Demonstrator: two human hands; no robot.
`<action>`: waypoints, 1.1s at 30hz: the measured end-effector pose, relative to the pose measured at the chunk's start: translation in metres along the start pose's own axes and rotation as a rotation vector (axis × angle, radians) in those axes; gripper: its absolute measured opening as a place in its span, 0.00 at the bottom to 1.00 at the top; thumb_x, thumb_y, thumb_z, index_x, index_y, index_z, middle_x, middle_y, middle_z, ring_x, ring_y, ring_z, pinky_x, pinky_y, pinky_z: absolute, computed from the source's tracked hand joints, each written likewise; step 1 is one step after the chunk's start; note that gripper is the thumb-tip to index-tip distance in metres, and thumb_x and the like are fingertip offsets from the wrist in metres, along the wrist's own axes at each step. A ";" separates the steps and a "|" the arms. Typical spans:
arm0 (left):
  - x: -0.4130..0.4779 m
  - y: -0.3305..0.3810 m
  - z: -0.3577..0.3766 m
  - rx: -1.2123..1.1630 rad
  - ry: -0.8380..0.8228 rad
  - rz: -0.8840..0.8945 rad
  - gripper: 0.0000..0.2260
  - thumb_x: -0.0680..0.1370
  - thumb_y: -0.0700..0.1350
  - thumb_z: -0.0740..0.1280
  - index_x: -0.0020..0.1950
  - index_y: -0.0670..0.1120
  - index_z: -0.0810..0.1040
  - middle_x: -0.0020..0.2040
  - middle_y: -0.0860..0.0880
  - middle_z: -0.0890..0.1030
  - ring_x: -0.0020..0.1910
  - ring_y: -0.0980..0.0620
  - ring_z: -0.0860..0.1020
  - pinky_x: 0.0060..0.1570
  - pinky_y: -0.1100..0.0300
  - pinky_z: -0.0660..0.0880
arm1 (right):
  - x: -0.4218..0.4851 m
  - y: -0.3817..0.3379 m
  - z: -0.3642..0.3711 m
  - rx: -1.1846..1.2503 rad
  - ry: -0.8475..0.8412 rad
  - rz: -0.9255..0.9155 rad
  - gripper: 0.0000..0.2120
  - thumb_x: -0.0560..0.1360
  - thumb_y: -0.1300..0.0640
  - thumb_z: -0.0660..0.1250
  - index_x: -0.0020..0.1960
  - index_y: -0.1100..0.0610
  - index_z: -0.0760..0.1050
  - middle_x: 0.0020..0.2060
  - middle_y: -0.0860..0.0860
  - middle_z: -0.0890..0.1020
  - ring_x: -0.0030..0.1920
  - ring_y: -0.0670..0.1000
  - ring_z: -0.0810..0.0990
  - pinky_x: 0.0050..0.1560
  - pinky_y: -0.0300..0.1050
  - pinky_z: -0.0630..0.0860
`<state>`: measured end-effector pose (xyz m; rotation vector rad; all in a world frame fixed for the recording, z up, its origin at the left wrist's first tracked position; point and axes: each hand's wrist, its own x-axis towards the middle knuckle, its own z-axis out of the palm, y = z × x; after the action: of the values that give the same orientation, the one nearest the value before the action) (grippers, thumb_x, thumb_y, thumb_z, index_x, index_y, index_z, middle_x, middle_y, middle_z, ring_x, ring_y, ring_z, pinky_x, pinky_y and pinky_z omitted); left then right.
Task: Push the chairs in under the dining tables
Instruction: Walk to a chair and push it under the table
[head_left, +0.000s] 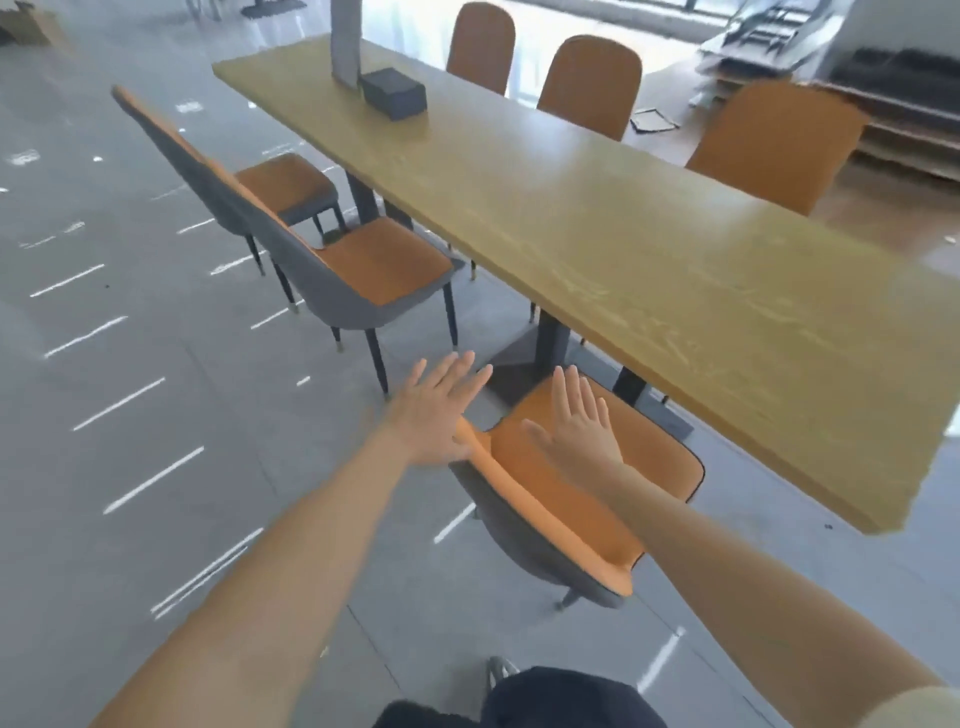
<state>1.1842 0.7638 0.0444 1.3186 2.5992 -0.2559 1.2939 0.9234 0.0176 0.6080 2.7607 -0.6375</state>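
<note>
**Item:** nearest chair (654, 462), orange padded seat, grey shell back, thin dark legs.

**Position:** on the near side of the long yellow wood-topped dining table (649, 249). Its seat front is close to the table's edge and most of the seat is out from under it.

**Key relation:** the backrest (545, 504) runs roughly parallel to the table's long edge. The table lies ahead and to the right of the fingers, so the push likely goes square across the backrest.

**Hands:**
- Left hand (436, 405): fingers straight and spread, at the backrest's left end; contact uncertain.
- Right hand (579, 426): fingers straight, holding nothing, past the backrest and above the seat.

**Also outstanding:** two matching chairs (374, 265) (283, 182) further along, standing clear of the table.
</note>
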 end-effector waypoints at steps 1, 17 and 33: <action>0.009 -0.003 -0.001 0.014 -0.019 0.066 0.42 0.75 0.62 0.62 0.77 0.50 0.37 0.78 0.48 0.39 0.78 0.49 0.40 0.75 0.47 0.40 | -0.001 0.000 0.002 0.008 0.009 0.039 0.35 0.81 0.42 0.47 0.76 0.56 0.32 0.76 0.53 0.35 0.77 0.53 0.34 0.76 0.52 0.38; 0.069 -0.034 0.054 0.106 -0.288 0.652 0.39 0.72 0.54 0.71 0.77 0.54 0.53 0.76 0.46 0.61 0.73 0.45 0.63 0.71 0.47 0.64 | -0.066 -0.043 0.063 0.363 0.034 0.637 0.45 0.73 0.35 0.62 0.77 0.46 0.38 0.78 0.47 0.48 0.77 0.53 0.55 0.73 0.56 0.61; 0.059 -0.035 0.054 0.086 -0.200 0.721 0.13 0.74 0.35 0.59 0.55 0.45 0.75 0.49 0.43 0.82 0.48 0.41 0.78 0.49 0.52 0.75 | -0.078 -0.028 0.084 0.064 0.029 0.607 0.23 0.75 0.57 0.61 0.69 0.43 0.66 0.61 0.47 0.78 0.59 0.54 0.76 0.51 0.46 0.74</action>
<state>1.1279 0.7758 -0.0212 2.0248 1.8171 -0.3462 1.3617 0.8352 -0.0212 1.3933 2.3822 -0.5676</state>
